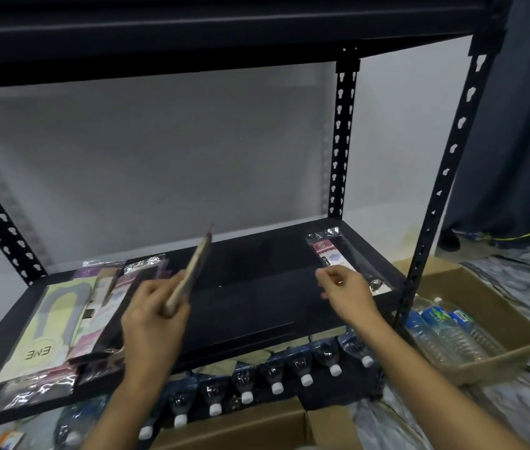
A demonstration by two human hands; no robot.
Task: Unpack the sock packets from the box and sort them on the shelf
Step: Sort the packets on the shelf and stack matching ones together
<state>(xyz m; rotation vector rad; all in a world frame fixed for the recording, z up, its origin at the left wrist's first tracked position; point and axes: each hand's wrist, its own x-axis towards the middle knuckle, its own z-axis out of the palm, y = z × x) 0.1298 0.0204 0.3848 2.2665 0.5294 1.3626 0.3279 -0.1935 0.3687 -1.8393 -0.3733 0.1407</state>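
My left hand (156, 316) grips a sock packet (192, 271) edge-on, tilted up over the middle of the black shelf (257, 303). My right hand (346, 289) hovers above the shelf's right part, fingers loosely curled, holding nothing. Just beyond it lies a clear packet with black socks and a pink label (341, 254). At the shelf's left end lies a pile of several sock packets (62, 319), the top one pale yellow with grey. The open cardboard box (257, 430) shows at the bottom edge, its inside hidden.
Black perforated shelf posts (341, 141) stand at right and left. Rows of wrapped water bottles (276, 371) lie under the shelf. A cardboard tray with water bottles (471, 326) sits on the floor at right. A dark curtain (517, 125) hangs beyond it.
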